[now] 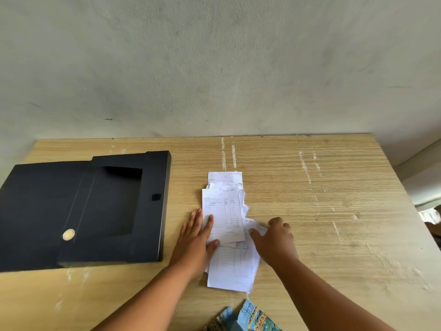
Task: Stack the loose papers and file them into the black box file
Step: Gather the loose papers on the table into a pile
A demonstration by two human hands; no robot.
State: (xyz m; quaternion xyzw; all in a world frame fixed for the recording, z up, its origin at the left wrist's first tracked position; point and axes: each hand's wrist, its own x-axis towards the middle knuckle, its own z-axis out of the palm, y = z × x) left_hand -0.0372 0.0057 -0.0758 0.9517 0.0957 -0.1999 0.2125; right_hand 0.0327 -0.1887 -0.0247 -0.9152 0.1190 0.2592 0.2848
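Several loose white papers [226,211], printed with ruled forms, lie in a rough overlapping pile at the middle of the wooden table [322,187]. My left hand [199,235] rests flat on the pile's left edge, fingers spread, thumb on the top sheet. My right hand [274,237] lies at the pile's right side, fingers curled on a crumpled sheet's edge. The black box file [83,211] lies open to the left of the papers, its tray showing nothing inside and its flap folded out toward the left.
A grey wall rises behind the table's far edge. A round metal button [68,234] sits on the file's flap. Blue patterned cloth [245,318] shows at the near edge. The table's right edge runs diagonally at the far right.
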